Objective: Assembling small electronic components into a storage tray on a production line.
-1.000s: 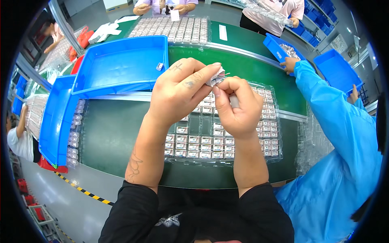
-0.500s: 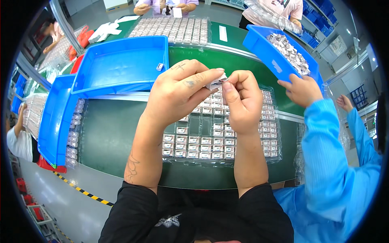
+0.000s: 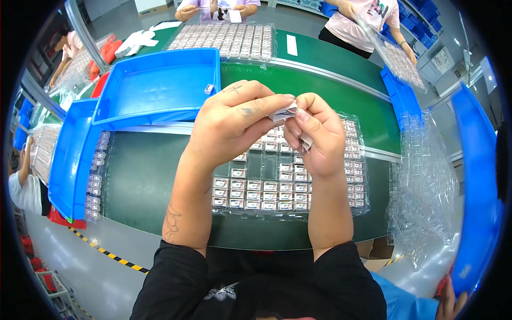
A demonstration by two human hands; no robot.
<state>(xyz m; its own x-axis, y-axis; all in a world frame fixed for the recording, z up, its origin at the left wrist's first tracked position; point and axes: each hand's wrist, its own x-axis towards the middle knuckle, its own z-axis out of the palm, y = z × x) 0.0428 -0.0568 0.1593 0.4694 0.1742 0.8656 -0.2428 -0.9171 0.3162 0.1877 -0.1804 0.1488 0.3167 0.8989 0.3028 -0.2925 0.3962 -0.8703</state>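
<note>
Both my hands are raised over a clear plastic tray (image 3: 258,166) filled with rows of small rectangular printed pieces, some of its pockets bare. Between thumb and fingers, my left hand (image 3: 226,120) pinches a small white printed piece (image 3: 284,113), which looks like folded paper or a sticker sheet. My right hand (image 3: 320,133) is closed, its thumb and forefinger at the right edge of that piece. A second small whitish piece (image 3: 306,142) sticks out below the right fingers; its kind cannot be made out.
A blue bin (image 3: 160,60) at the far left holds one small piece (image 3: 209,89); another blue bin (image 3: 69,160) adjoins it. Stacked clear trays (image 3: 424,181) stand at right. A co-worker's hand (image 3: 452,301) holds a tilted blue bin (image 3: 477,186). Other people stand across the table.
The co-worker in blue has swung the blue bin from the far right of the table down to the right edge. My hands stay nearly in place; the white piece shows more.
</note>
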